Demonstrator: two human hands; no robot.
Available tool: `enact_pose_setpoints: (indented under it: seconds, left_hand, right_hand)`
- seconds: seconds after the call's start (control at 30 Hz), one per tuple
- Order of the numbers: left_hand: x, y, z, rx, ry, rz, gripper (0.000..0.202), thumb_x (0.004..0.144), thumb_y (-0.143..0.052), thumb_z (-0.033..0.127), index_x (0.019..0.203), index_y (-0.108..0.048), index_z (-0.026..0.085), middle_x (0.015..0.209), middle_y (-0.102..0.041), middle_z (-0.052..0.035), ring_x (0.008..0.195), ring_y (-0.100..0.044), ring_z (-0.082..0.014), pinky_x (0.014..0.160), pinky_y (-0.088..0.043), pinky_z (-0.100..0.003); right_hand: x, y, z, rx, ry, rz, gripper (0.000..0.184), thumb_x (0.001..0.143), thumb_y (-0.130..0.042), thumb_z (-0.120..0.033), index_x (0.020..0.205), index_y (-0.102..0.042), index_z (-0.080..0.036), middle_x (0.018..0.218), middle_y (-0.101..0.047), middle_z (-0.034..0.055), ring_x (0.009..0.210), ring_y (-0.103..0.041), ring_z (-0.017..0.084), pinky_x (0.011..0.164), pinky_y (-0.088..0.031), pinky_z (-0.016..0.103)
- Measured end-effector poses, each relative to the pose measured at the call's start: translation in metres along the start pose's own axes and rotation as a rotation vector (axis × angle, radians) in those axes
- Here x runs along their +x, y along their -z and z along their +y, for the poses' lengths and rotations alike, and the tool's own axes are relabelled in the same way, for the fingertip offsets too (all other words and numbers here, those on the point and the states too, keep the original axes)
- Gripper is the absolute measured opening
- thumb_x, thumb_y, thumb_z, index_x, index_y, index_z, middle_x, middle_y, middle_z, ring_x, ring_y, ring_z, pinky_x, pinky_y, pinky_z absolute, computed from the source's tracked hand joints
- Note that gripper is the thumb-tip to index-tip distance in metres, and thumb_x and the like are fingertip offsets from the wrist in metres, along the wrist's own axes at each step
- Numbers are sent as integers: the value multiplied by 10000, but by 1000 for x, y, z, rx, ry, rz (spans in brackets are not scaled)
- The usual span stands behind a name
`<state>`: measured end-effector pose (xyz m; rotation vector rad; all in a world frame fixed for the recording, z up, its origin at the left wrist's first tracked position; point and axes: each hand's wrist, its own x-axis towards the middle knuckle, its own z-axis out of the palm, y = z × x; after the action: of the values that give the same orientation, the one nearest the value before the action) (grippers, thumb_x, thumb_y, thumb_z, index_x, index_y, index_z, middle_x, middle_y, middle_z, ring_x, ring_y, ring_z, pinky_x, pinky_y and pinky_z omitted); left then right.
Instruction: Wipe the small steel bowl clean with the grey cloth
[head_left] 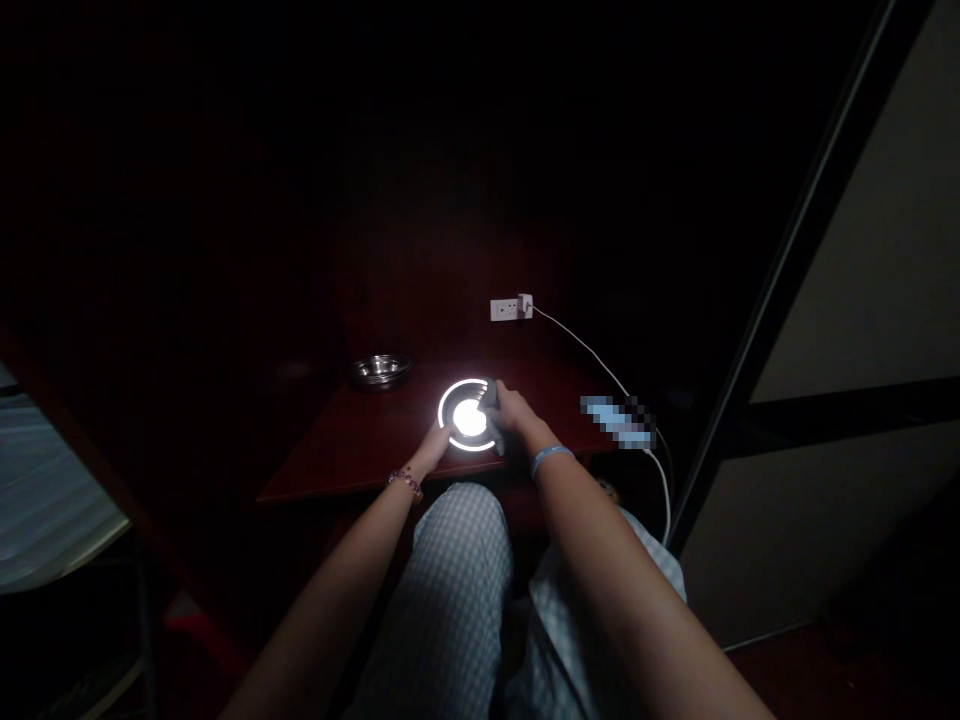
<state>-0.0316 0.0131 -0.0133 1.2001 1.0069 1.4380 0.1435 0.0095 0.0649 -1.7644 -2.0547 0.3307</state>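
A round, shiny metal dish (471, 449) is held over the front of the dark red table, its rim and middle glaring white. My left hand (433, 447) grips its near left edge, with the thumb toward the inside. At the right side, my right hand (515, 408) is closed on a dark grey cloth (492, 393). This cloth lies against the dish's right rim and partly covers it. Some fingers of both hands are hidden by the dish and the cloth. Farther back on the left stand stacked metal dishes (380, 372).
The dark red table (315, 462) ends just before my knees. On the back wall, a white socket (504, 310) holds a charger, whose white cable (585, 345) runs right to a blurred-out blue item (619, 420). Pale panels (847, 300) stand at the right.
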Motion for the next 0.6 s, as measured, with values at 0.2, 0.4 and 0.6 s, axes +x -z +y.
enact_pose_setpoints:
  seconds: [0.2,0.4,0.6]
  left_hand:
    - [3,-1,-4,-43,58,63,245,716,-674,122,959,-698,132,933,-766,-115,1004,-699,-283,1036,-484,-419]
    - [2,0,4,-233,70,115,348,788,-726,279,1113,-672,170,1065,-758,-106,1053,-696,-244,965,-520,-377]
    - [-3,0,2,-167,64,43,382,720,-799,347,1044,-718,161,1025,-767,-113,951,-710,-241,792,-538,-310]
  right_hand:
    - [-6,7,-7,-78,14,32,458,950,-595,-279,1389,-517,-174,1277,-681,185,1177,-671,308,955,-506,345]
    - [-3,4,-17,102,-16,119,393,942,-563,-228,1332,-556,-181,1256,-702,151,1174,-678,275,964,-508,315]
    - [6,-10,-32,303,-74,181,371,943,-551,-210,1309,-578,-155,1267,-711,134,1189,-678,233,976,-503,263]
